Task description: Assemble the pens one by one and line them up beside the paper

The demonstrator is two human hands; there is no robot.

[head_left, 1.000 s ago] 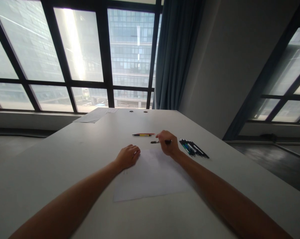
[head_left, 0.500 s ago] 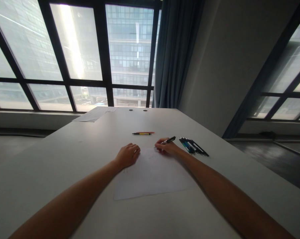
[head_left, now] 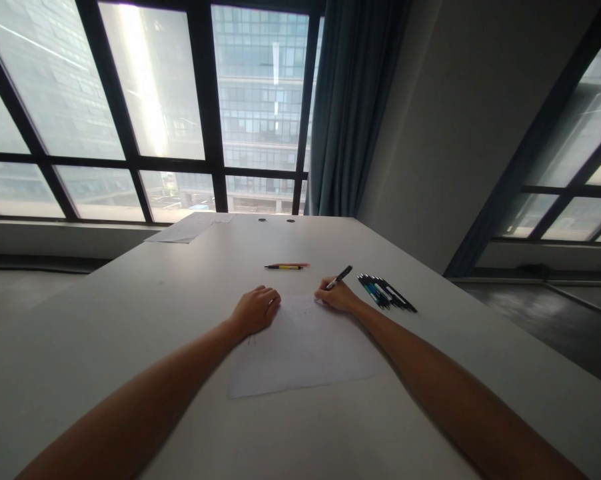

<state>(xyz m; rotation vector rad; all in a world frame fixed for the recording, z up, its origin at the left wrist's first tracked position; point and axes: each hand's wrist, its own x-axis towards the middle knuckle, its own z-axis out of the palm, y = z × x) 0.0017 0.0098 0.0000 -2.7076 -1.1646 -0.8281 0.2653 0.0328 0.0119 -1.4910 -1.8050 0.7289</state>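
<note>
A sheet of white paper [head_left: 305,360] lies on the table before me, with small faint marks near its upper edge and at its left side. My right hand [head_left: 338,295] grips a dark pen [head_left: 340,277] at the paper's upper right, the pen's back end tilted up to the right. Its tip is too small to make out clearly. On the paper's upper left corner my left hand [head_left: 256,309] rests palm down, open, its fingers lying loosely bent and holding nothing.
To the right of my right hand lies a row of several pens [head_left: 386,292], mostly black, some blue-green. Beyond the paper, a yellow-and-black pen [head_left: 284,267] lies beside a reddish one [head_left: 304,265]. More paper sheets [head_left: 183,230] lie at the far left of the white table [head_left: 180,293].
My right hand has shifted slightly right along the paper's top, and the pen stands more upright. My left hand stays in place on the paper.
</note>
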